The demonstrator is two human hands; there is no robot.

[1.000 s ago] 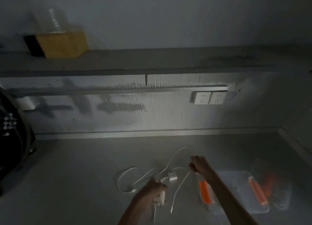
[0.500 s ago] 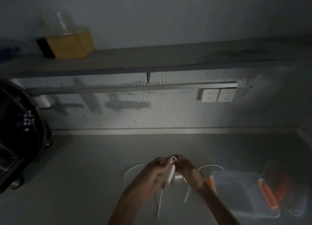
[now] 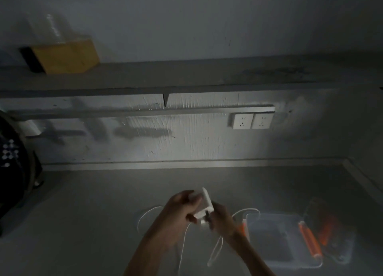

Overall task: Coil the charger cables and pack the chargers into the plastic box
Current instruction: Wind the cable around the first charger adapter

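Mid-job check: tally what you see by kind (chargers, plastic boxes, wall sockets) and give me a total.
White charger block, gripped by left hand, white cable pinched by right hand: 1
Clear plastic box with orange latches: 1
White wall sockets: 2
Total: 4

The counter (image 3: 93,224) bears plastic box (image 3: 275,216), white cable (image 3: 247,209).
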